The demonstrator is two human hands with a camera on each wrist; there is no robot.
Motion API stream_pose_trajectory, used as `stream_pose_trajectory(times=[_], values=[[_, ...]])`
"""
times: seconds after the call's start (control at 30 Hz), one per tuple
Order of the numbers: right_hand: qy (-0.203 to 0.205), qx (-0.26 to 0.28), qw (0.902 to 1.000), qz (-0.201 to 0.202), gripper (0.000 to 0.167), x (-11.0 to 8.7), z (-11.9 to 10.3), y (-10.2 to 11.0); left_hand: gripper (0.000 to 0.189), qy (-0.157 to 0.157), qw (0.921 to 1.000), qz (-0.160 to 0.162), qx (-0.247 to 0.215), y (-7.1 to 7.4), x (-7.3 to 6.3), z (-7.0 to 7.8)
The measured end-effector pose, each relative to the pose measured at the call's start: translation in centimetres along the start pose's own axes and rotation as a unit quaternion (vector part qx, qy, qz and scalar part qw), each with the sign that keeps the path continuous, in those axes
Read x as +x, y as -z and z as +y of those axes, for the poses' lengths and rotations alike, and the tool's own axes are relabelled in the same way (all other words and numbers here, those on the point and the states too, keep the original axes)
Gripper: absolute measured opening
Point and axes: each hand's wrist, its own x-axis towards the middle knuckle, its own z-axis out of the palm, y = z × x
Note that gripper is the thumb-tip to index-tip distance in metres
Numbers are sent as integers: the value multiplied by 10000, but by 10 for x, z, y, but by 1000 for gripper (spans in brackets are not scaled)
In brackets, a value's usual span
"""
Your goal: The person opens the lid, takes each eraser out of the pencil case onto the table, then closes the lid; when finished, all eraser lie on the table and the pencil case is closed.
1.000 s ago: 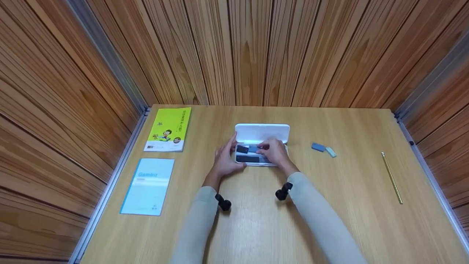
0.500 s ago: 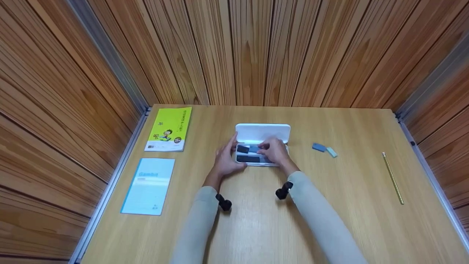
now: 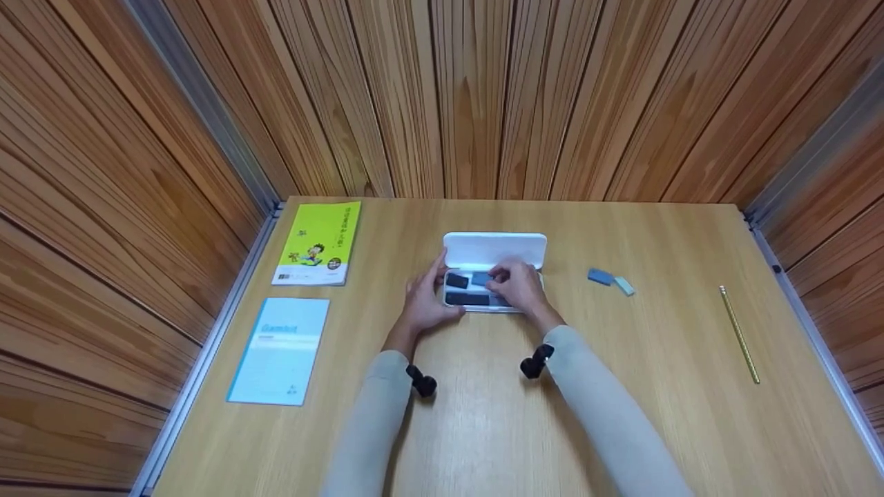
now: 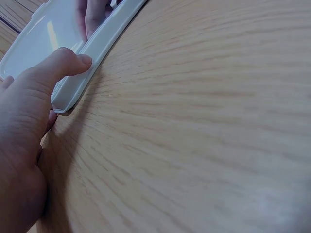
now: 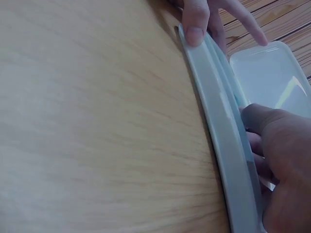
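Note:
A white pencil case lies on the table with its lid raised at the back. My left hand grips its left end, thumb on the front edge and a finger up by the lid. My right hand reaches over the right half, thumb and fingertips curled at the right end of a blue eraser in the rear compartment; the fingertips are partly hidden in the right wrist view. Left of that eraser sits a small black block. A long dark block lies in the front compartment.
To the right lie a blue block and a pale blue-green block, then a gold pencil. On the left are a yellow-green book and a light blue notebook. Wooden panels wall the table.
My right fingertips have shifted slightly, and more of the blue eraser shows beside them. The left hand and the case stay in place.

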Motion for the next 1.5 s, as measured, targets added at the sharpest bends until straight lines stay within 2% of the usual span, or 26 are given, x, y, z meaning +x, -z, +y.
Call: stream_pose_trajectory(times=[0.43,0.7,0.9,1.03,1.17,1.33,1.5], values=[[154,458,9988,46,24,-7,5,-6,127,5,9999,-33,119,2,-5,-4],[170,724,9972,70,25,-11,5,1,126,-56,9999,-65,112,1,-5,-4],[227,802,9965,63,24,-16,9,13,126,-77,9999,-51,99,0,-4,-3],[86,953,9954,17,25,-19,13,25,126,-109,9999,-37,50,0,-2,-1],[38,907,9959,20,25,-24,20,37,127,-172,9998,-41,23,0,0,0],[237,652,9974,204,25,-30,31,53,126,-192,9998,-41,42,0,0,0],[56,598,9977,313,29,-35,41,71,126,-155,9999,-40,-8,2,1,-1]])
